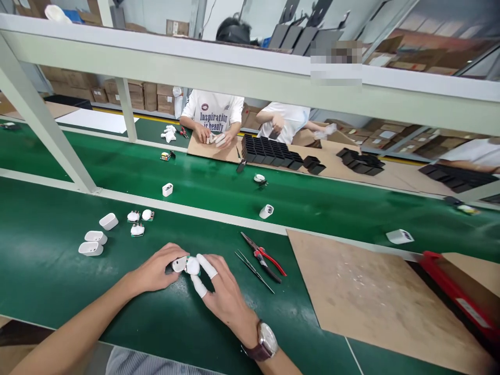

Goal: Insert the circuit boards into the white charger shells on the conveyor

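My left hand grips a small white plastic housing, its open end facing right. My right hand, with white finger cots on thumb and forefinger, pinches a small circuit board topped by a white dome. Board and housing meet at the opening; how far the board is inside, I cannot tell. To the left stand three oval white housings, open side up. Beside them lie three more domed circuit boards. Tweezers and red-handled long-nose pliers rest right of my right hand.
A cardboard sheet and a red-edged tray occupy the right side. Beyond a pale rail, a green belt carries scattered housings and boards. Across it, co-workers sit by black trays. A metal frame beam crosses above.
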{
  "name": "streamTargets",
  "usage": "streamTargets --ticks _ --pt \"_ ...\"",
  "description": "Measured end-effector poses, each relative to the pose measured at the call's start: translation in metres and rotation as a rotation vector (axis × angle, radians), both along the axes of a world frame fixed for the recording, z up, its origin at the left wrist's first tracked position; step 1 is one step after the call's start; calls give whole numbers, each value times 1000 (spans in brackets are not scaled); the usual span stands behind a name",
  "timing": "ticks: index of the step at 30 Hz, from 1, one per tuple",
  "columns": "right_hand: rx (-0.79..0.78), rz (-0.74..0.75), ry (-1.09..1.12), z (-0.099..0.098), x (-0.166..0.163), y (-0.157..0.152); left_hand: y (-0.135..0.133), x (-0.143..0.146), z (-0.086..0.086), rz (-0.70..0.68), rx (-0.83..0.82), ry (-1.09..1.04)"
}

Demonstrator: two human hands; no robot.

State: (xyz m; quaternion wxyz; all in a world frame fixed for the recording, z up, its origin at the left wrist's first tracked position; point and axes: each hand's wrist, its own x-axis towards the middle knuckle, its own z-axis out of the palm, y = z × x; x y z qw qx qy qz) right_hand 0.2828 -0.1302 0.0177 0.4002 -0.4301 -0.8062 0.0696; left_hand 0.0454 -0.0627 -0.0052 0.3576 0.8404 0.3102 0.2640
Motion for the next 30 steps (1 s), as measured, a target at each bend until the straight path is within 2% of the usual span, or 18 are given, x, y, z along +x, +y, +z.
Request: streamTargets --ticks 4,6,12,18,23,26,30 --pt "11 -25 10 1 4 1 1 -11 4 28 -60 26" --pt "6 -33 8 1 7 1 1 -12 1 32 -65 26" --pt "14 -21 -33 10 9 -1 -10 7 -16 115 118 24" --pt "62 -42 -41 16 16 0 -6 0 1 16 154 106" --pt "62 -39 -32 15 18 -1 -5 -3 11 -60 61 148" --pt "46 -47 -39 15 17 -3 -9 5 6 -63 58 96" --pt "20 -14 -24 16 15 -8 -13 14 -8 25 3 -29"
